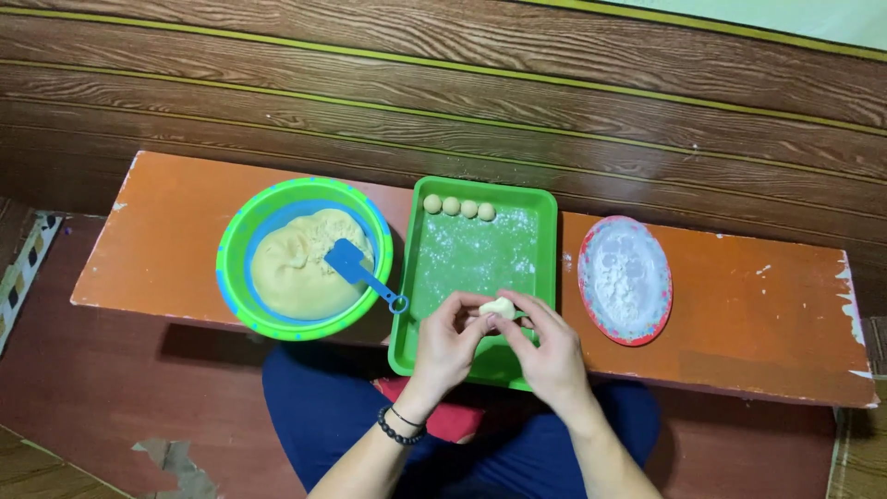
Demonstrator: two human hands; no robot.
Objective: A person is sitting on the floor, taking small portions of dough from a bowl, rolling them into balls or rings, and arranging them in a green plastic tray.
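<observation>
Head view: both hands (504, 342) pinch, seemingly, a dough piece (500, 308) over green tray (547, 277).

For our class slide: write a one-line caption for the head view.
Both hands, left and right, pinch a dough piece over a green tray holding four dough balls.

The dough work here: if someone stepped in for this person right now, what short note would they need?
Left hand and right hand: both pinch one small dough piece between the fingertips, held over the green tray.
Things: four dough balls lie in a row at the tray's far edge, on a dusting of flour. The green bowl to the left holds a big dough lump with a blue scraper in it. The plate of flour sits to the right.
Done: four balls.
Left: the piece in hand is unshaped; much dough remains.
</observation>
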